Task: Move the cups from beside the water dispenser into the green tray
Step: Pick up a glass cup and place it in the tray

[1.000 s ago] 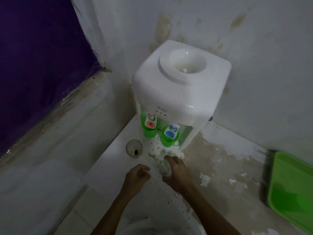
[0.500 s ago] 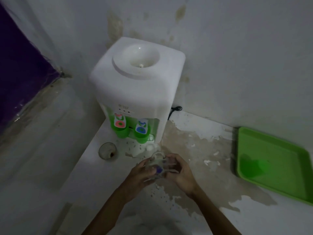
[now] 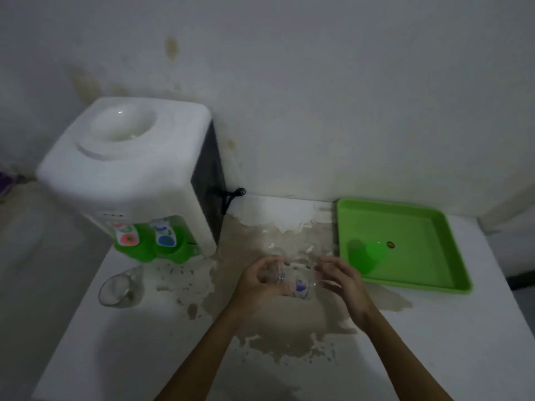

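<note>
A clear glass cup with purple marks (image 3: 292, 280) is held above the counter between both hands. My left hand (image 3: 257, 280) grips its left side and my right hand (image 3: 340, 280) curls around its right side. A second clear glass cup (image 3: 120, 287) stands on the counter in front of the white water dispenser (image 3: 127, 169), left of my hands. The green tray (image 3: 405, 273) lies on the counter to the right, its near-left corner close to my right hand; a small dark speck sits inside it.
The dispenser has two green taps (image 3: 153, 244) with a red and a blue marking, and a black cord (image 3: 231, 195) at its back. The white counter (image 3: 144, 342) has a large patch of worn, peeling surface. A stained wall runs behind.
Both hands have lifted the cup from in front of the dispenser and carried it right, toward the tray. The view has swung right, bringing the whole tray into sight.
</note>
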Demonstrator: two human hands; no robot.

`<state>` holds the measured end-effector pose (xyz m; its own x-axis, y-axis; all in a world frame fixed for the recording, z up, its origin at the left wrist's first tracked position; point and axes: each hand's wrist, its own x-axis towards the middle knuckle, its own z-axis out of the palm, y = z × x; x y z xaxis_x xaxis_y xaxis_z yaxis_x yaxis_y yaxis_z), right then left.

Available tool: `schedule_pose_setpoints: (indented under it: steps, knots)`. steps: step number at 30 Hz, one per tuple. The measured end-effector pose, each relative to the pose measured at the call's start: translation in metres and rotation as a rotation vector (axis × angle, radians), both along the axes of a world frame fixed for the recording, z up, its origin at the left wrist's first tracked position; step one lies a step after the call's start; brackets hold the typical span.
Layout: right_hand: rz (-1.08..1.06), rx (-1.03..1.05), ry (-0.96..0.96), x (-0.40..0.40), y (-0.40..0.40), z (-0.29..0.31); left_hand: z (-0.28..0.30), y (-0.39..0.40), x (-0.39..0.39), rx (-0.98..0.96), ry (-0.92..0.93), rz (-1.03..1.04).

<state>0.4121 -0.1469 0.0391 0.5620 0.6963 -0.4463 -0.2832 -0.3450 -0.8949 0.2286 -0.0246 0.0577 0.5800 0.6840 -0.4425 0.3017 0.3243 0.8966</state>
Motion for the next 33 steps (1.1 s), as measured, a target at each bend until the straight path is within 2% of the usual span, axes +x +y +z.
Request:
schedule_pose_setpoints:
  steps: [14,22,29,33]
  knots:
    - [-0.378,-0.123,-0.037,0.153,-0.153,-0.032,-0.009,-0.105,0.225,0.497,0.131,-0.42]
    - [-0.437,-0.138,-0.086,0.216,-0.163,-0.055,-0.026,-0.119,0.32,0.78,0.327,-0.571]
    - [-0.474,-0.153,-0.089,0.242,-0.157,-0.074,-0.046,-0.127,0.356,0.913,0.469,-0.644]
    - [-0.48,-0.127,-0.102,0.25,-0.149,-0.071,-0.052,-0.128,0.364,0.884,0.496,-0.666]
